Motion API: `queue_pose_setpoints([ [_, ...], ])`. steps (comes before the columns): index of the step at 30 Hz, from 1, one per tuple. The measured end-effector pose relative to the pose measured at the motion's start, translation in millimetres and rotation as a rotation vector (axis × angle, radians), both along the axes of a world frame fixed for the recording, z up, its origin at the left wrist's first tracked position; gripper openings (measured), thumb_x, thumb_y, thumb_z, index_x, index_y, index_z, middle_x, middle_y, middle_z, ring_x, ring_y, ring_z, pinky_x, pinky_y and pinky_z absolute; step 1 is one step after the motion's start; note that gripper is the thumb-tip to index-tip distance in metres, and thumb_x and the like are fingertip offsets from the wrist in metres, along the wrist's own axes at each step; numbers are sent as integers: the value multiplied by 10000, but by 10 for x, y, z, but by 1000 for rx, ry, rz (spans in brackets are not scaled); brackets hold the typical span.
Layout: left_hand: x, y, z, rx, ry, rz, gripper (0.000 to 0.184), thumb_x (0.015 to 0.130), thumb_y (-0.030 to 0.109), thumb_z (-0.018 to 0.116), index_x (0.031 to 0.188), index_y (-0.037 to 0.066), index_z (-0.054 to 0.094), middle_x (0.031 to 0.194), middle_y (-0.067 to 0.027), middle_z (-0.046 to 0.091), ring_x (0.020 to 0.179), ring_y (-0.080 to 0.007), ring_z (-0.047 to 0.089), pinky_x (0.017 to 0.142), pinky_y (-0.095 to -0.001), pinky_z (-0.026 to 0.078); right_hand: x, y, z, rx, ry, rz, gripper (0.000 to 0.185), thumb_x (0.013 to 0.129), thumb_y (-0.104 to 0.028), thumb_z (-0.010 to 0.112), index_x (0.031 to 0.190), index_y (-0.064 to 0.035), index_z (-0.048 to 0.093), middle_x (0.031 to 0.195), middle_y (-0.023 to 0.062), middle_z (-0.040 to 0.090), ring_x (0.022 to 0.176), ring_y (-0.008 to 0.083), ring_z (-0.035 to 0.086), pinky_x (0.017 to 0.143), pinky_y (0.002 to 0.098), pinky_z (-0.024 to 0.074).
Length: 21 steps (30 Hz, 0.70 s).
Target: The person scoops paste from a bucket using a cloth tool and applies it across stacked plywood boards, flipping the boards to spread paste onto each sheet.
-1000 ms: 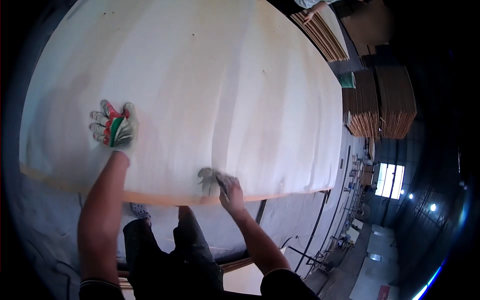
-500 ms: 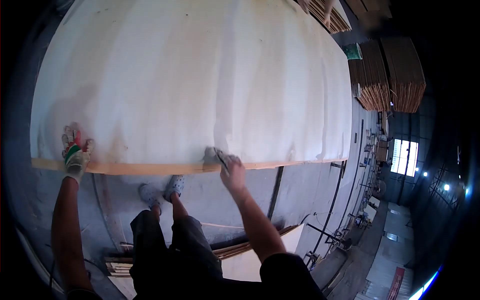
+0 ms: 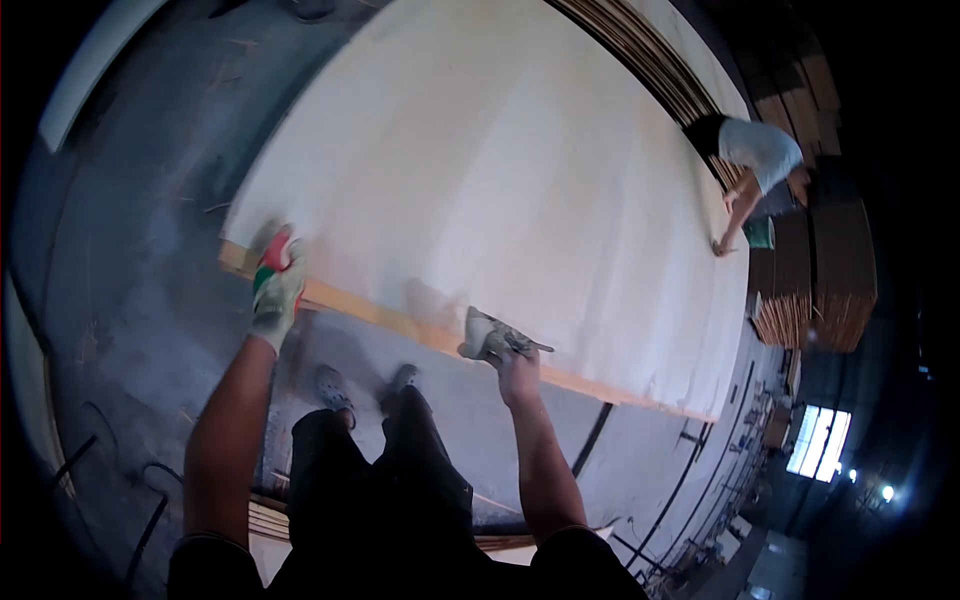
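A large pale plywood sheet (image 3: 450,180) with a yellowish front edge lies in front of me. My left hand (image 3: 279,288), in a pale glove with red and green patches, rests at the near left edge, its fingers stretched over the surface. Bare at the wrist, my right hand (image 3: 508,358) is closed on a putty knife (image 3: 487,328) near the front edge. The broad, smeared blade sits just over the sheet; whether it touches cannot be made out. A faint shadow or damp patch shows left of the blade.
At the far right a co-worker (image 3: 760,155) bends over the sheet, one hand on its edge. Stacked boards (image 3: 640,45) lie behind, with tall brown stacks (image 3: 840,260) and a green container (image 3: 760,233) at right. My clogs (image 3: 332,385) stand on the grey floor below.
My view has swung left, bringing the co-worker into sight. My right hand has turned the putty knife, so its handle now points right. My left hand is now nearer the sheet's left corner.
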<state>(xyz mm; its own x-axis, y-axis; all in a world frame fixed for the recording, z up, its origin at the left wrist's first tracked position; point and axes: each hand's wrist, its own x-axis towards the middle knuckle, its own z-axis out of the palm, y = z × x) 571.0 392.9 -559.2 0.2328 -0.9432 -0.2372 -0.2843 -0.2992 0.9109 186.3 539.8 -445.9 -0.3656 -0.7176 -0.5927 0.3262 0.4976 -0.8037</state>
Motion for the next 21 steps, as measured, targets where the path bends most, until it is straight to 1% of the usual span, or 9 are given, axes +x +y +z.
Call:
queue_pose_setpoints([
  [2,769,88,-743,-263,437,317,458,960,204,654,1355,14,520,1248,-89,642,1101,-175,601,907,-305,486,272,-426,155,-48,8,41,289,907,26,502,1164,77,624,1127,146,663,1029,260,666,906,406,580],
  [4,980,144,-243,-69,211,508,468,967,242,672,1353,32,510,1232,-84,616,1114,-167,578,908,-300,484,535,-903,231,-96,16,81,297,910,28,490,1175,88,610,1136,158,654,1033,270,663,920,423,585],
  [6,1158,72,-338,-152,954,705,498,951,331,694,1329,63,513,1232,-90,589,1126,-179,560,934,-322,485,747,-1443,270,-167,31,87,292,915,27,481,1165,101,612,1127,164,658,1036,265,663,904,421,590],
  [9,999,-395,422,465,758,810,447,944,387,687,1260,93,567,1166,-80,611,1065,-205,590,910,-341,509,1032,-2637,204,-233,69,166,294,933,18,475,1185,100,602,1166,176,643,1056,274,655,916,443,584],
  [11,1090,-609,-351,319,1156,599,355,947,383,676,1172,116,614,1064,-68,635,977,-211,618,829,-350,535,1268,-3656,158,-273,118,189,297,942,11,470,1195,101,596,1187,181,634,1075,278,647,925,452,580],
  [16,1172,-915,-790,303,1230,613,256,979,388,612,1118,174,621,916,-14,606,851,-164,606,730,-330,528,1860,-5819,-415,-330,-158,65,304,971,-8,440,1219,89,587,1248,209,604,1141,297,609,948,461,569],
  [17,1098,-1009,-889,444,1083,870,243,975,334,632,1147,166,597,921,-2,603,845,-143,602,707,-325,522,1884,-6211,-648,-332,-154,74,304,971,-8,440,1219,89,587,1248,209,604,1141,297,609,948,461,569],
  [19,1090,-1085,-767,128,774,766,281,960,281,672,1187,145,576,951,10,603,859,-135,598,700,-316,520,1957,-6898,-1202,-633,735,656,283,931,-54,503,1152,88,607,1166,207,653,1094,311,639,922,404,540],
  [21,1175,-785,-1258,322,723,855,279,955,258,682,1184,139,576,975,10,605,867,-141,598,711,-314,520,2212,-7671,-1623,-63,456,139,298,871,-103,576,1128,26,653,1075,194,703,1014,278,673,862,376,539],
])
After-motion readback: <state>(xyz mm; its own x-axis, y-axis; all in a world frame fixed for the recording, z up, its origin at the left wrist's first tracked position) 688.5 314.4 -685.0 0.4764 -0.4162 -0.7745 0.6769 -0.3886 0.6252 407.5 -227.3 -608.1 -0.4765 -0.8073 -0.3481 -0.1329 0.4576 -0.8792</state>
